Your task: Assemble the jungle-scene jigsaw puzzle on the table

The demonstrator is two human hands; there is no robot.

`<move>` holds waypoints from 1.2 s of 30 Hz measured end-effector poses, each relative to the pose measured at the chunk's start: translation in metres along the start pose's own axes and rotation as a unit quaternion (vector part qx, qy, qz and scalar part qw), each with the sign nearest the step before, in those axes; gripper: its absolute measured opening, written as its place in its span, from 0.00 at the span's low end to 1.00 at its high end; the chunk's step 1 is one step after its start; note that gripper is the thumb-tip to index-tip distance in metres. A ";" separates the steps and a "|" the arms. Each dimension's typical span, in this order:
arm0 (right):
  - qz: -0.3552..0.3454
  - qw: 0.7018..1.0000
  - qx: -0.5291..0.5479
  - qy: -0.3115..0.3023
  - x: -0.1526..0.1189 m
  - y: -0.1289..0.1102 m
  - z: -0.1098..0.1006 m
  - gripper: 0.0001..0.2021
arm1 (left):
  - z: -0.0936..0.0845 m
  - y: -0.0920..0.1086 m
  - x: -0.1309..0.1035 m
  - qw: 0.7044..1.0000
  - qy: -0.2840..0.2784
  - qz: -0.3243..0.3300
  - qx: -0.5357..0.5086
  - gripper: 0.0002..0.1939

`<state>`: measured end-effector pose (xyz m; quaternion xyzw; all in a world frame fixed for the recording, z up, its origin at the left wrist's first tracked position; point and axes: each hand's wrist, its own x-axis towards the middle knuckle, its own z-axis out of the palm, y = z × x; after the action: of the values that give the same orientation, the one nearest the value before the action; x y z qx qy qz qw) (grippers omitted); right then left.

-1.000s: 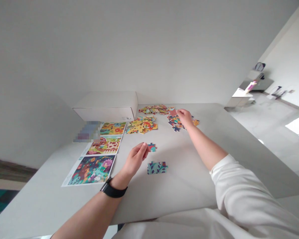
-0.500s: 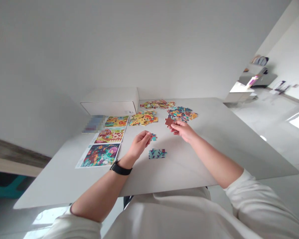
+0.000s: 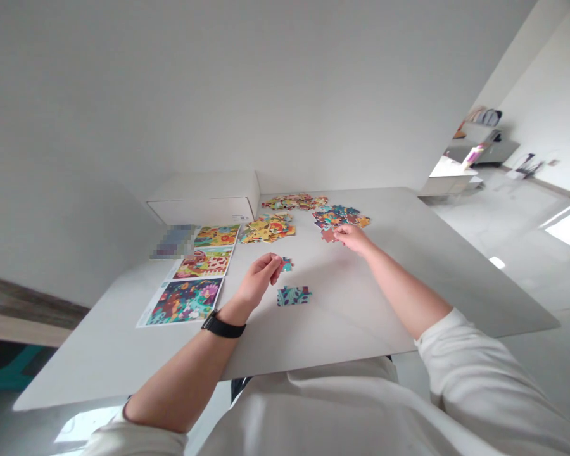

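My left hand (image 3: 258,276) is closed in a pinch on a small teal puzzle piece (image 3: 288,265), held a little above the table. Below it lies a short joined strip of teal, leaf-patterned puzzle pieces (image 3: 293,296). With fingertips pressed together, my right hand (image 3: 354,239) grips a reddish-brown puzzle piece (image 3: 328,235) at the near edge of a mixed blue and orange puzzle pile (image 3: 342,216). The fingers partly cover that piece.
A yellow puzzle pile (image 3: 268,228) and a red-yellow one (image 3: 295,201) lie farther back on the table (image 3: 408,278). At the left are a sheet with three printed pictures (image 3: 185,301) and a white box (image 3: 202,206) against the wall.
My right hand has moved slightly right and nearer the blue pile, with the brown piece turned and lower. The left hand keeps its piece. The whole view has shifted a little.
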<state>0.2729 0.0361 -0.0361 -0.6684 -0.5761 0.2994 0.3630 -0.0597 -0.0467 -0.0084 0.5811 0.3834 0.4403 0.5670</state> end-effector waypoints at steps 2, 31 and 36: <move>-0.014 0.999 -0.052 0.000 0.016 0.002 -0.005 0.08 | 0.001 0.000 0.000 1.000 -0.003 -0.003 0.001 0.21; -0.043 0.999 0.014 -0.026 0.028 -0.031 -0.013 0.08 | -0.004 0.001 -0.002 0.998 -0.013 -0.035 -0.043 0.20; -0.015 0.983 0.163 -0.078 -0.030 -0.032 -0.026 0.16 | -0.003 0.001 -0.003 0.999 -0.010 -0.017 -0.046 0.19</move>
<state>0.2716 0.0054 0.0045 -0.5663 -0.5561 0.4349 0.4253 -0.0634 -0.0485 -0.0081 0.5524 0.3661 0.4420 0.6045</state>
